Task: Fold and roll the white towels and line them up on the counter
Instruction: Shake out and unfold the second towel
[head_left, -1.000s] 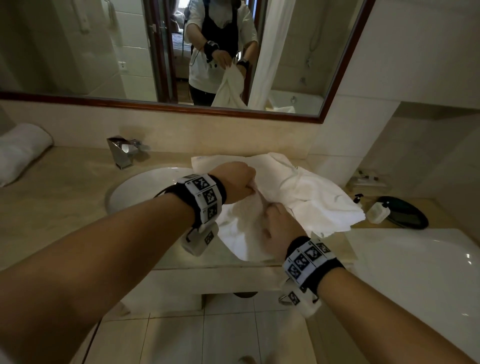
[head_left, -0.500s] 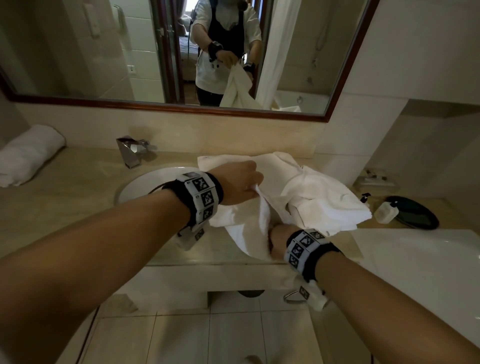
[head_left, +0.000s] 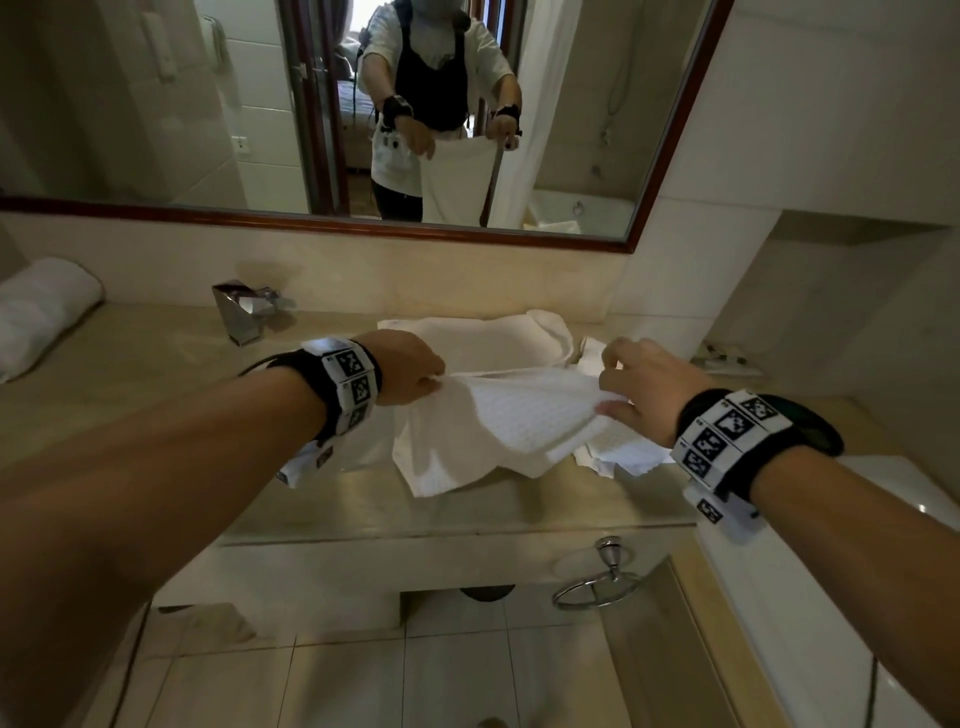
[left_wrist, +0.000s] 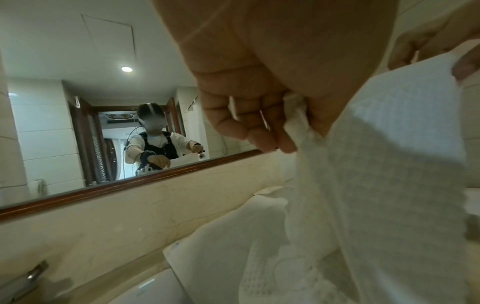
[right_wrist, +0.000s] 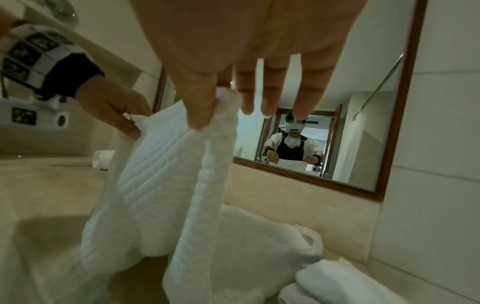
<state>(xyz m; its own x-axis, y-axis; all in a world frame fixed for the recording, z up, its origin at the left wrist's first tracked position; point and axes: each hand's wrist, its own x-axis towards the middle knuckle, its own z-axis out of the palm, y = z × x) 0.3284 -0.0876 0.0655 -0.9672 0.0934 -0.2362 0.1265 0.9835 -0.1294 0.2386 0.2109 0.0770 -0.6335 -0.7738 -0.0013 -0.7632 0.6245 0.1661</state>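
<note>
A white waffle-weave towel (head_left: 519, 415) is stretched between my hands above the counter, its lower part hanging down onto the beige counter (head_left: 130, 374). My left hand (head_left: 410, 369) grips one top corner in its curled fingers (left_wrist: 259, 131). My right hand (head_left: 631, 384) pinches the other corner between thumb and forefinger, its other fingers (right_wrist: 275, 90) straight. More white towels (head_left: 498, 338) lie crumpled behind it by the wall (right_wrist: 272, 236). A rolled white towel (head_left: 41, 312) lies at the far left of the counter.
A chrome tap (head_left: 241, 309) stands behind a sink hidden by my left arm. A mirror (head_left: 363, 114) spans the wall and shows a person. A dark tray (head_left: 826, 431) sits right. A towel ring (head_left: 597, 587) hangs below the counter's front edge.
My hands have pulled apart, the right one moving right and up with a corner, so the bunched towel is now spread wide between them.
</note>
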